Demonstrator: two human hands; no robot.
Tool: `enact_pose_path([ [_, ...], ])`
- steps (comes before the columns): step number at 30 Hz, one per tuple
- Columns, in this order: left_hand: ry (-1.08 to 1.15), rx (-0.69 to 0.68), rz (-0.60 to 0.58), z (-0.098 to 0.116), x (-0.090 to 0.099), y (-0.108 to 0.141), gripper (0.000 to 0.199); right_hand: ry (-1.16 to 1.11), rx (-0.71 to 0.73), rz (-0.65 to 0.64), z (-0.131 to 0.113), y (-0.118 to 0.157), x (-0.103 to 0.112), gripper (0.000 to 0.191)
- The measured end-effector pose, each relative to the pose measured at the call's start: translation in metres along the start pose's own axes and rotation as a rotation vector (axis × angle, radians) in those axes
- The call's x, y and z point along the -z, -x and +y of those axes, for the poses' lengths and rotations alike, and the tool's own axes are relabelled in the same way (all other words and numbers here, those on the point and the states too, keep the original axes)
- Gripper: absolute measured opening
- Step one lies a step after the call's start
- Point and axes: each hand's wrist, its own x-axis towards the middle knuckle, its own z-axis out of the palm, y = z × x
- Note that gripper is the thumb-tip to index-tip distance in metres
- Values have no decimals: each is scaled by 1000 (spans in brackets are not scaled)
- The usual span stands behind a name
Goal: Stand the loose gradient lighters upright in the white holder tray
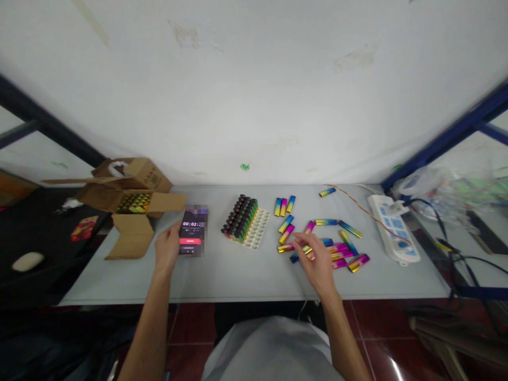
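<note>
Brightly, glossy casings — yellow, blue, magenta

Illumination is moderate and diffuse. The white wall behind the pale grey rectangular counter is bright and nearly uniform; the light source is out of frame. Shadows on the counter are soft and faint. Left of and below the counter, dark zones lose detail. Below its right part, glossy dark red floor tiles show a narrow white glare streak. Wide-angle distortion stretches the frame edges. Fine detail is soft; square pixelation covers the right side of the black lit-screen phone.
</note>
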Motion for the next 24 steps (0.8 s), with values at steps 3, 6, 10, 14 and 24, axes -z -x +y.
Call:
enact_pose_path([
  [3, -199, -90, -34, 0, 6, 2, 47, -1, -18, -11, 1, 2, 1, 21],
  [6, -318, -173, -82, 4, 10, 12, 53, 15, -26, -11, 1, 4, 3, 20],
  [10, -455, -292, -113, 5, 9, 28, 75, 49, -40, 3, 6, 5, 8, 21],
  [14, -510, -341, -98, 3, 4, 39, 82, 92, -67, 36, 17, 5, 14, 22],
  [24, 82, -855, -62, 105, -40, 183, 13, 318, -25, 187, 25, -14, 48, 37],
])
